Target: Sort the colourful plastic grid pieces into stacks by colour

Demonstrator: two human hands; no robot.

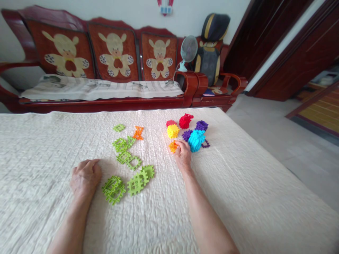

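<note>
My right hand (183,155) reaches to the right group of plastic building pieces, its thumb and fingers pinched on the orange building pieces (173,146). Close by are a yellow stack (173,131), a red stack (186,121), a light blue stack (196,140) and purple pieces (201,125). My left hand (86,176) rests on the bed cover, fingers curled in and nothing visible in them. To its right lie green notched pieces (113,189) and a row of overlapping green pieces (140,180). More green pieces (124,157) are scattered farther back, beside loose orange pieces (138,133).
A quilted white cover (238,197) spreads under everything. Behind it stands a red wooden sofa (111,104) with bear-patterned cushions. A small fan (189,49) is on the sofa's arm, and a chair (209,67) stands at its right.
</note>
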